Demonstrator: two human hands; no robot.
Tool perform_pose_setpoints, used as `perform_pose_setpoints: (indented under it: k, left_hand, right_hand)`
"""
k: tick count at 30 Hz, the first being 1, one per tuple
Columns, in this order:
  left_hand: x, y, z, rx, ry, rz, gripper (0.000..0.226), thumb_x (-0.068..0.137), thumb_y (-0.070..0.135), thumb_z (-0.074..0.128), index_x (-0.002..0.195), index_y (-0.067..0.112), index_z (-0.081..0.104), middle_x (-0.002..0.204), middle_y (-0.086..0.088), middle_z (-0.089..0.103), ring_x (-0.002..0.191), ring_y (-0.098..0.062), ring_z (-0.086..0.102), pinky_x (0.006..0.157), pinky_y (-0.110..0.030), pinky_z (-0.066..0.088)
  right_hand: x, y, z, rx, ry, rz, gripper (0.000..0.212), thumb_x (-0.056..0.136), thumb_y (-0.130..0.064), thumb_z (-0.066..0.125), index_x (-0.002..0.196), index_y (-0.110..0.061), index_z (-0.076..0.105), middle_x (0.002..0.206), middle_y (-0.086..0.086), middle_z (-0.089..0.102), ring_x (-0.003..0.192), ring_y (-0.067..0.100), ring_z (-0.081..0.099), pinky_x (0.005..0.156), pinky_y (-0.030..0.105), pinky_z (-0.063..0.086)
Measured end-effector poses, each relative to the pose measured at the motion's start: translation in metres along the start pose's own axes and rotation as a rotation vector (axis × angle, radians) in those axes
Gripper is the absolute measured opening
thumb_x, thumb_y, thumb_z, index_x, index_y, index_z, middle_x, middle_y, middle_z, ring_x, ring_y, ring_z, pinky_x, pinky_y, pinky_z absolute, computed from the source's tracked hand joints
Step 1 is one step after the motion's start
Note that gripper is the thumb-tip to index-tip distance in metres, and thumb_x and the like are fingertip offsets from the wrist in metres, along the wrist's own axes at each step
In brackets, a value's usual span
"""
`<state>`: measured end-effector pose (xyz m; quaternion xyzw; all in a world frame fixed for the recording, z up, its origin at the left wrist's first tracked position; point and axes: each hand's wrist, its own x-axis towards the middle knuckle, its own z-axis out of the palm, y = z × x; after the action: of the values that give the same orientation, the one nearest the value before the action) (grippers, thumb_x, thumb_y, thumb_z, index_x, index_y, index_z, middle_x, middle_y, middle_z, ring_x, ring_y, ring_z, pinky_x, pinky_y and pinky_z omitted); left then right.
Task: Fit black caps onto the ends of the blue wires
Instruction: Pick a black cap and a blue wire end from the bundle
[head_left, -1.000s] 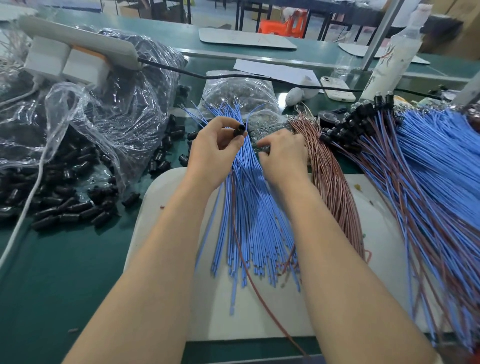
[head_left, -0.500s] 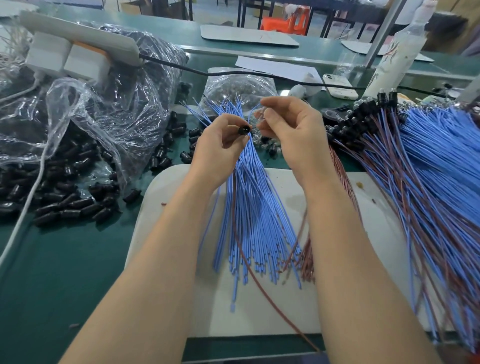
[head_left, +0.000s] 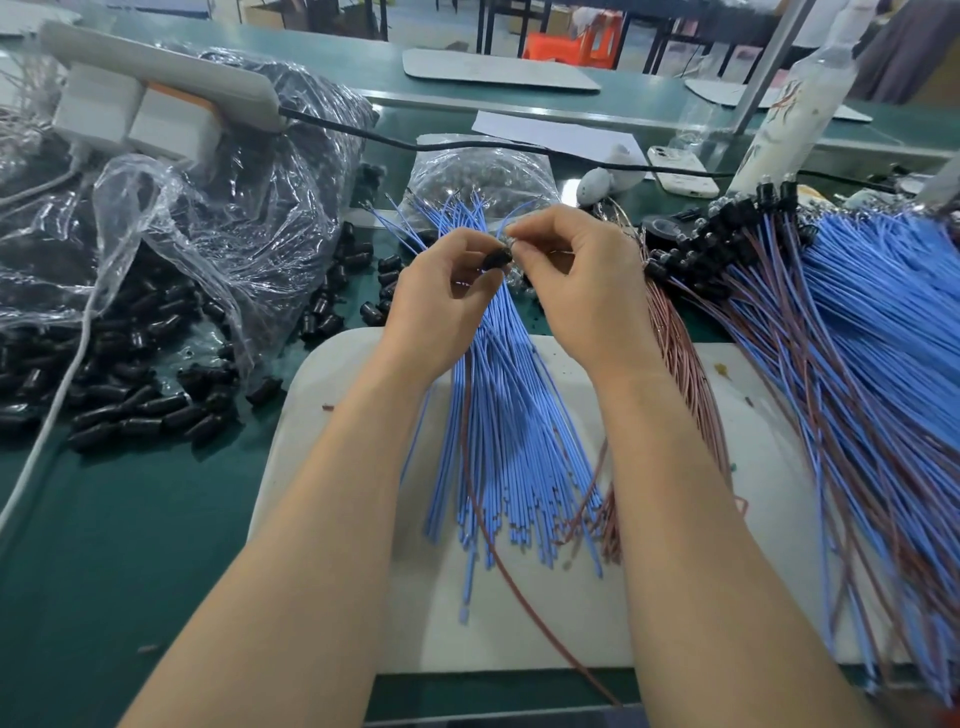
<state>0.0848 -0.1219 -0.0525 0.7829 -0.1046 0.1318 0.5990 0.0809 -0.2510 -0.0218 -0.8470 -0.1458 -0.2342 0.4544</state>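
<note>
My left hand (head_left: 441, 301) pinches a small black cap (head_left: 497, 258) between thumb and fingers above the bundle of loose blue wires (head_left: 498, 441). My right hand (head_left: 582, 280) pinches the end of a thin wire right beside the cap, fingertips almost touching those of the left hand. The wire tip itself is hidden by my fingers. A red-brown wire (head_left: 483, 525) trails down from the hands across the white board (head_left: 332, 415).
Loose black caps (head_left: 130, 405) spill from a clear plastic bag (head_left: 223, 218) at left. Finished capped blue and red wires (head_left: 857, 338) fan out at right, with a red-brown wire bundle (head_left: 685, 358) beside my right wrist. A power strip (head_left: 156, 78), phone (head_left: 680, 171) and bottle (head_left: 795, 104) stand behind.
My right hand left the wire pile, rose with a wire end, and came in to meet the cap held in my left hand. The left hand stayed nearly in place.
</note>
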Motion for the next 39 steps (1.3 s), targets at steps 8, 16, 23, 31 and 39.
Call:
perform_pose_setpoints:
  k: [8, 16, 23, 31, 39]
  left_hand:
    - [0.001, -0.002, 0.000, 0.116, 0.008, 0.051, 0.013, 0.089, 0.012, 0.063, 0.099, 0.020, 0.065, 0.087, 0.009, 0.066, 0.081, -0.013, 0.058, 0.072, -0.025, 0.045]
    - [-0.001, 0.000, 0.002, 0.170, -0.024, 0.028, 0.013, 0.091, 0.015, 0.061, 0.103, 0.014, 0.067, 0.089, -0.002, 0.070, 0.082, -0.017, 0.062, 0.079, -0.030, 0.050]
    - [-0.001, -0.001, -0.002, 0.053, 0.045, -0.031, 0.015, 0.089, 0.008, 0.063, 0.097, 0.021, 0.061, 0.095, -0.004, 0.071, 0.093, -0.017, 0.067, 0.093, -0.035, 0.051]
    - [-0.003, 0.000, -0.002, 0.023, 0.068, 0.022, 0.014, 0.089, 0.004, 0.060, 0.099, 0.014, 0.064, 0.095, -0.003, 0.070, 0.094, -0.015, 0.066, 0.092, -0.033, 0.051]
    - [-0.004, 0.006, -0.001, 0.094, 0.067, 0.069, 0.017, 0.089, 0.002, 0.058, 0.103, 0.008, 0.066, 0.094, -0.004, 0.069, 0.092, -0.017, 0.065, 0.090, -0.027, 0.051]
  right_hand:
    - [0.000, 0.002, -0.006, 0.015, -0.031, 0.058, 0.013, 0.087, -0.005, 0.064, 0.097, -0.008, 0.072, 0.088, -0.001, 0.071, 0.083, 0.008, 0.067, 0.084, 0.024, 0.053]
    - [0.000, 0.004, -0.003, 0.032, -0.030, 0.101, 0.012, 0.087, -0.005, 0.063, 0.095, -0.011, 0.070, 0.083, -0.005, 0.067, 0.081, 0.006, 0.065, 0.083, 0.022, 0.052]
    - [0.000, 0.005, -0.007, 0.110, 0.050, 0.089, 0.011, 0.090, -0.012, 0.060, 0.087, -0.022, 0.058, 0.072, -0.008, 0.062, 0.071, 0.009, 0.062, 0.074, 0.024, 0.050]
    - [0.001, 0.000, -0.010, 0.076, -0.055, 0.073, 0.009, 0.089, -0.008, 0.063, 0.095, -0.015, 0.065, 0.082, -0.005, 0.067, 0.079, 0.009, 0.065, 0.082, 0.030, 0.054]
    - [0.000, -0.005, -0.009, -0.057, -0.066, 0.006, 0.010, 0.087, -0.006, 0.065, 0.095, -0.009, 0.070, 0.080, -0.007, 0.066, 0.076, 0.005, 0.064, 0.080, 0.020, 0.053]
